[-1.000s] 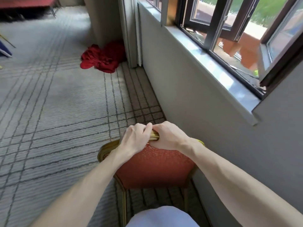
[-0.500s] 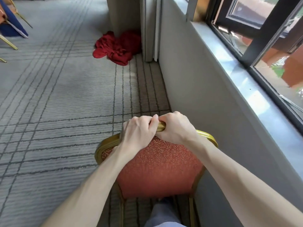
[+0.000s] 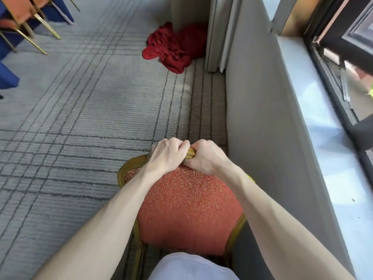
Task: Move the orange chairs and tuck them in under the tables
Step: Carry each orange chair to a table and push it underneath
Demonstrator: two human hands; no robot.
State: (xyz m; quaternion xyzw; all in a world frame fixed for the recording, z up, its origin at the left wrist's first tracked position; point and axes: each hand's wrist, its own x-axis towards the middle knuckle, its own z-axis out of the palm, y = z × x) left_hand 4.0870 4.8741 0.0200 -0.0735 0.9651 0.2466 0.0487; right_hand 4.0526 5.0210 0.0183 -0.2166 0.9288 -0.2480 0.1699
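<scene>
Both fists are wrapped tight on the gold top rail: left hand and right hand side by side, gripping one orange patterned chair with a gold frame, lower centre, beside the grey wall. Not tucked yet, I'd say. The blue-draped surface sits far off, upper left, with two orange chairs there already.

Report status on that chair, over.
Copy: left hand and right hand grip orange chair top rail. Chair by wall, not yet tucked. Ahead on carpet: red cloth.
</scene>
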